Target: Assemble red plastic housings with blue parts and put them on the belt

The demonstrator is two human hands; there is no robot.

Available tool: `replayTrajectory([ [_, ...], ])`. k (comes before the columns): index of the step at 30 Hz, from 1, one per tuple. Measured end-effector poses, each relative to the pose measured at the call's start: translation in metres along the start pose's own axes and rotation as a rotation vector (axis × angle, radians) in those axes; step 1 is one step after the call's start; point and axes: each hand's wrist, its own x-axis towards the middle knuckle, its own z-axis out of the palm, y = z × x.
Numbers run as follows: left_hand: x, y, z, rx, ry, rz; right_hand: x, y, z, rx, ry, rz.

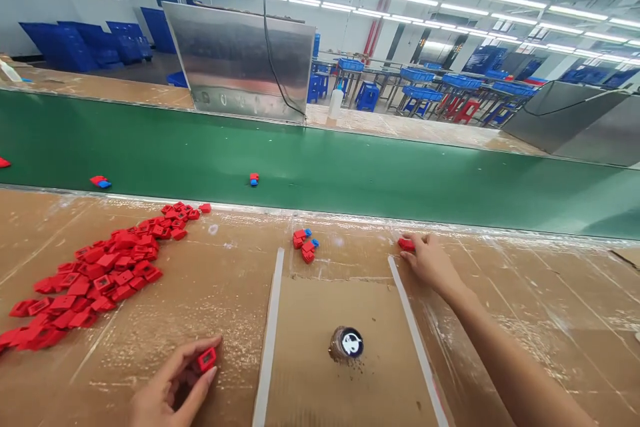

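Between the thumb and forefinger of my left hand (pixel 173 387) is a small red plastic piece (pixel 207 359) with a dark recess in its face. My right hand (pixel 431 260) reaches forward past the tape strip, its fingertips closed on another red piece (pixel 406 244) at the table surface. Near the belt edge, between my hands, lie a few red pieces with blue parts (pixel 307 250). A small round pot (pixel 346 343) with a black and white top stands on the taped cardboard (pixel 345 300), dark crumbs around it.
A large heap of red pieces (pixel 107 267) spreads over the left of the table. Beyond runs a green conveyor belt (pixel 400 180) carrying red-and-blue pieces (pixel 254 179). A metal panel (pixel 250 60) and a white bottle (pixel 336 102) stand on the far ledge.
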Motion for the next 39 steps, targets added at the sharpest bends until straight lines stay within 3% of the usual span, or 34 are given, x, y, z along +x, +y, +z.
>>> replayTrajectory([
  [8,-0.026,0.026,0.039,-0.204,-0.172,-0.053,-0.007,0.019,-0.018,-0.019,-0.055,-0.100],
  [17,-0.053,0.030,0.093,-0.346,-0.358,0.011,-0.083,0.021,-0.023,0.035,-0.024,-0.219],
  [24,-0.071,0.026,0.115,-0.314,-0.463,0.058,-0.110,0.026,-0.037,0.158,0.011,-0.147],
  [29,-0.078,0.025,0.122,-0.254,-0.485,0.134,-0.134,-0.019,-0.074,0.400,-0.163,-0.152],
  [32,-0.080,0.027,0.120,-0.215,-0.480,0.189,-0.147,-0.057,-0.094,0.509,-0.215,-0.264],
  [35,-0.081,0.029,0.117,-0.173,-0.472,0.251,-0.153,-0.084,-0.101,0.484,-0.177,-0.425],
  [39,-0.083,0.031,0.113,-0.133,-0.476,0.301,-0.154,-0.098,-0.096,0.401,-0.132,-0.563],
])
